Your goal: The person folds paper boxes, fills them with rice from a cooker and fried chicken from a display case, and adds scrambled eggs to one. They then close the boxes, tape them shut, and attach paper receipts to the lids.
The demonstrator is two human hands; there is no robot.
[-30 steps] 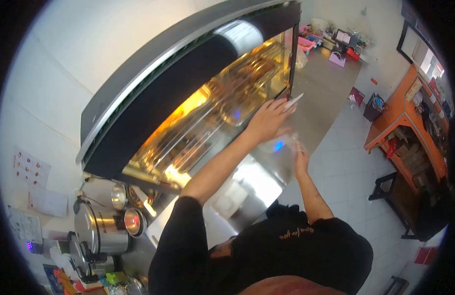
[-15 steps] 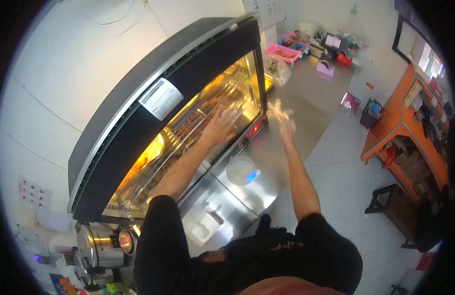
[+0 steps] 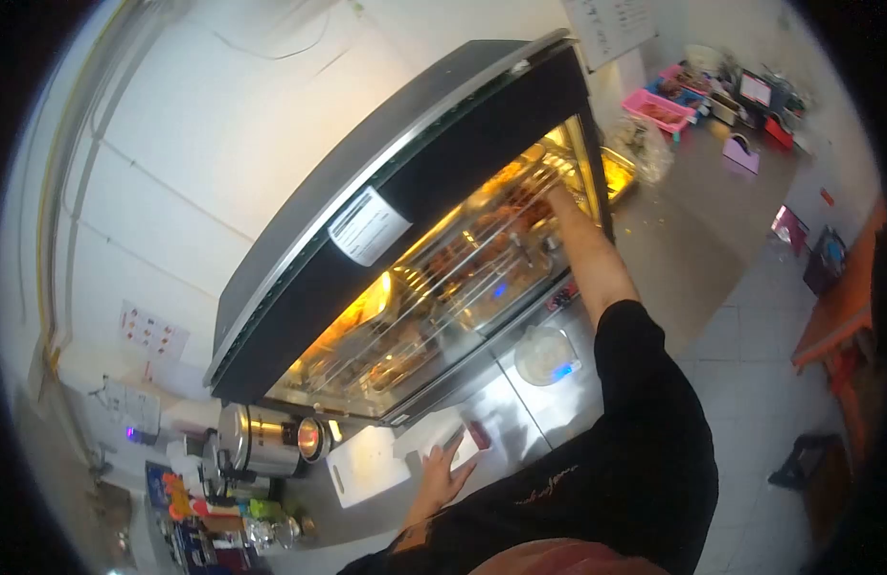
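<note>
My right arm reaches into the lit heated display cabinet (image 3: pixel 434 206) at its far right end. There my right hand (image 3: pixel 556 195) is beside the wire rack (image 3: pixel 477 244) and browned food; its fingers are hidden. My left hand (image 3: pixel 440 479) is low over the steel counter, fingers spread, close to a white box (image 3: pixel 426 439) and a narrow dark item whose kind I cannot make out. A white cutting board (image 3: pixel 367 467) lies to the left of that hand. Further right on the counter stands a round translucent tub (image 3: pixel 544 355).
A metal pot (image 3: pixel 261 441) stands left of the cutting board, with mixed small items below it. Beyond the cabinet are a yellow-lit tray (image 3: pixel 617 175), a plastic bag (image 3: pixel 643 149) and a pink basket (image 3: pixel 657 112). An orange counter (image 3: pixel 841 297) stands at the right.
My right hand, earlier outside in a clear plastic glove, is now inside the cabinet. My left hand has moved from the cabinet front down to the counter. The view has shifted left.
</note>
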